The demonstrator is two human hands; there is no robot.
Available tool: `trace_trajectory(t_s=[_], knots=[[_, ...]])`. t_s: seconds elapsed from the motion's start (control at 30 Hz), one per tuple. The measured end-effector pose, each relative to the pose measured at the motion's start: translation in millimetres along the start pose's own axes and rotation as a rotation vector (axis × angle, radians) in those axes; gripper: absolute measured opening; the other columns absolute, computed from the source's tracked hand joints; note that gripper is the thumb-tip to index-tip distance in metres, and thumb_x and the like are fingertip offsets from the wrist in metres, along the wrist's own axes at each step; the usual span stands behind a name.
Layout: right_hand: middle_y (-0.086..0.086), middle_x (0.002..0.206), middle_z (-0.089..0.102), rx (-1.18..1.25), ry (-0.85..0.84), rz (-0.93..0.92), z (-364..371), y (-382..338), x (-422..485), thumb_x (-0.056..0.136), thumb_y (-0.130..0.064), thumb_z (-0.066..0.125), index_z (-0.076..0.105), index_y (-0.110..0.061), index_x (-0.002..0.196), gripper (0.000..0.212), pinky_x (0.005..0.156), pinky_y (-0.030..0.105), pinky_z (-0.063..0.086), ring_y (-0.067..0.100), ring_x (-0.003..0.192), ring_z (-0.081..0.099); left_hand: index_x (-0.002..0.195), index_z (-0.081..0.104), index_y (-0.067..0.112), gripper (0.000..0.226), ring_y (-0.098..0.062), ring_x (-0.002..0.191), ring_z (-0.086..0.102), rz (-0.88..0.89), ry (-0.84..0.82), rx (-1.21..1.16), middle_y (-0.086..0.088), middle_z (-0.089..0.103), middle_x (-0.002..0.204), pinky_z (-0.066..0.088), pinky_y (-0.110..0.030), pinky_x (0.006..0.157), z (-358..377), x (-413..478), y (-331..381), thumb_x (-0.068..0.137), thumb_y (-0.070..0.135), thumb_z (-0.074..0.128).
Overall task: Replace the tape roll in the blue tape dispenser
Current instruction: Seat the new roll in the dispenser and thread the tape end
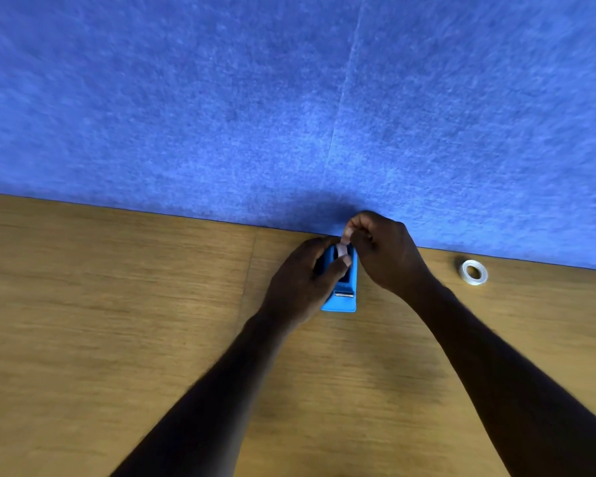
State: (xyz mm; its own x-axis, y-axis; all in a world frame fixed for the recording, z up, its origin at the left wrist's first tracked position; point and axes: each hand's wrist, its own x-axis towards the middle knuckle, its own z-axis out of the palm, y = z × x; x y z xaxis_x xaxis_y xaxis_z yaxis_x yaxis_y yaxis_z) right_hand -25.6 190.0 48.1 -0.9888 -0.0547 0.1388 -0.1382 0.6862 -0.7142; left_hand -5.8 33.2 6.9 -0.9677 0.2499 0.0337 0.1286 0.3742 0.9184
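A blue tape dispenser (343,299) stands on the wooden table (117,321) close to the blue wall, its metal cutter end toward me. My left hand (300,284) wraps around the dispenser's left side, thumb over the top. My right hand (382,253) is above the dispenser's far end, its fingers pinched on a pale tape roll (342,249) that sits in or just above the dispenser's slot; most of that roll is hidden by my fingers. A second, clear-white tape roll (474,272) lies flat on the table to the right, apart from both hands.
A blue felt wall panel (289,98) rises directly behind the dispenser, with a vertical seam near the middle. The table surface stretches left and toward me.
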Motion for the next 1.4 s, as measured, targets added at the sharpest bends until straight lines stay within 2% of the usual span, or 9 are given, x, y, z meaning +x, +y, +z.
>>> trace_trajectory(t_s=[0.13, 0.33, 0.5, 0.7, 0.97, 1.23, 1.4], knots=[[-0.013, 0.074, 0.063, -0.004, 0.014, -0.016, -0.3, 0.1, -0.9, 0.092, -0.006, 0.052, 0.060, -0.016, 0.081, 0.017, 0.060, 0.006, 0.042, -0.011, 0.068, 0.058, 0.119, 0.060, 0.034, 0.027, -0.001, 0.097, 0.062, 0.014, 0.012, 0.023, 0.013, 0.064, 0.112, 0.052, -0.027, 0.081, 1.3, 1.0, -3.0, 0.095, 0.043, 0.055], [-0.008, 0.076, 0.066, 0.005, 0.035, -0.004, 1.5, 1.1, -0.4, 0.093, -0.008, 0.052, 0.062, -0.013, 0.082, 0.016, 0.057, 0.004, 0.039, -0.011, 0.063, 0.056, 0.120, 0.057, 0.039, 0.027, 0.003, 0.098, 0.062, 0.003, -0.014, -0.022, 0.017, 0.062, 0.115, 0.051, -0.021, 0.080, -0.8, 0.7, -3.9, 0.093, 0.042, 0.059], [-0.005, 0.078, 0.069, 0.007, 0.031, 0.007, 1.1, 0.4, -0.4, 0.092, -0.008, 0.051, 0.063, -0.013, 0.083, 0.015, 0.058, 0.003, 0.038, -0.010, 0.068, 0.058, 0.126, 0.055, 0.036, 0.035, 0.000, 0.105, 0.060, 0.019, -0.021, 0.024, 0.014, 0.060, 0.120, 0.051, -0.027, 0.088, -0.2, 1.3, -5.9, 0.092, 0.046, 0.055], [-0.009, 0.076, 0.069, 0.044, 0.047, 0.035, 2.5, -1.6, -0.3, 0.095, -0.010, 0.050, 0.061, -0.015, 0.082, 0.018, 0.059, 0.002, 0.039, -0.010, 0.070, 0.060, 0.122, 0.053, 0.042, 0.030, 0.000, 0.102, 0.060, 0.024, -0.029, 0.045, 0.014, 0.060, 0.119, 0.053, -0.031, 0.086, -0.8, 0.3, -7.3, 0.093, 0.046, 0.055], [-0.007, 0.077, 0.071, 0.065, 0.038, 0.036, -0.5, -3.9, -0.6, 0.096, -0.009, 0.049, 0.061, -0.013, 0.085, 0.016, 0.061, 0.004, 0.042, -0.006, 0.072, 0.063, 0.127, 0.054, 0.034, 0.036, -0.003, 0.104, 0.060, 0.034, -0.027, 0.067, 0.013, 0.061, 0.120, 0.053, -0.034, 0.087, -0.7, -0.4, -6.9, 0.092, 0.042, 0.056], [-0.007, 0.076, 0.072, 0.113, 0.053, 0.067, 1.4, -7.8, -0.1, 0.096, -0.009, 0.048, 0.059, -0.012, 0.085, 0.016, 0.060, 0.002, 0.041, -0.011, 0.068, 0.062, 0.125, 0.053, 0.035, 0.037, 0.001, 0.102, 0.058, 0.032, -0.036, 0.056, 0.015, 0.060, 0.117, 0.049, -0.025, 0.083, -2.3, -0.8, -6.9, 0.089, 0.041, 0.058], [-0.006, 0.074, 0.072, 0.148, 0.051, 0.076, 1.1, -10.5, 0.9, 0.096, -0.010, 0.046, 0.057, -0.012, 0.084, 0.016, 0.061, 0.004, 0.044, -0.007, 0.070, 0.066, 0.129, 0.051, 0.034, 0.044, -0.001, 0.107, 0.058, 0.026, -0.039, 0.049, 0.014, 0.060, 0.121, 0.052, -0.033, 0.090, -2.2, -1.4, -6.8, 0.086, 0.042, 0.060]])
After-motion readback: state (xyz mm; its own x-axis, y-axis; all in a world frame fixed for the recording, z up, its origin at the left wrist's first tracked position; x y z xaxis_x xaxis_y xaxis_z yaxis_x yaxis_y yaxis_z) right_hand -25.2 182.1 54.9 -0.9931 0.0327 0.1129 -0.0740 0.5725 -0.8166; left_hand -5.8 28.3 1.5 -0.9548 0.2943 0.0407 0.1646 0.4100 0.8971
